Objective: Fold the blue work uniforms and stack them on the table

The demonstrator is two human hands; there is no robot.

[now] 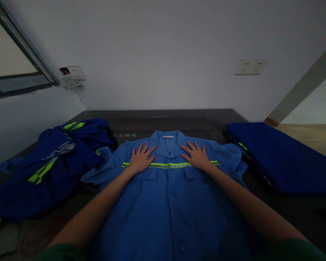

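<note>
A blue short-sleeved work shirt (157, 203) lies spread face up, its collar toward the wall and its buttoned front in the middle. A yellow-green and grey stripe crosses the chest above two pocket flaps. My left hand (141, 158) rests flat on the chest left of the collar, fingers spread. On the right side of the chest, my right hand (197, 156) lies flat too, fingers apart, partly over the stripe. Neither hand grips the cloth.
Crumpled dark blue clothing (78, 152) with bright stripes lies at the left. A folded dark blue stack (288, 159) sits at the right. Behind the dark table (157, 121) is a wall with sockets (250, 67); a power strip (70, 82) hangs at the upper left.
</note>
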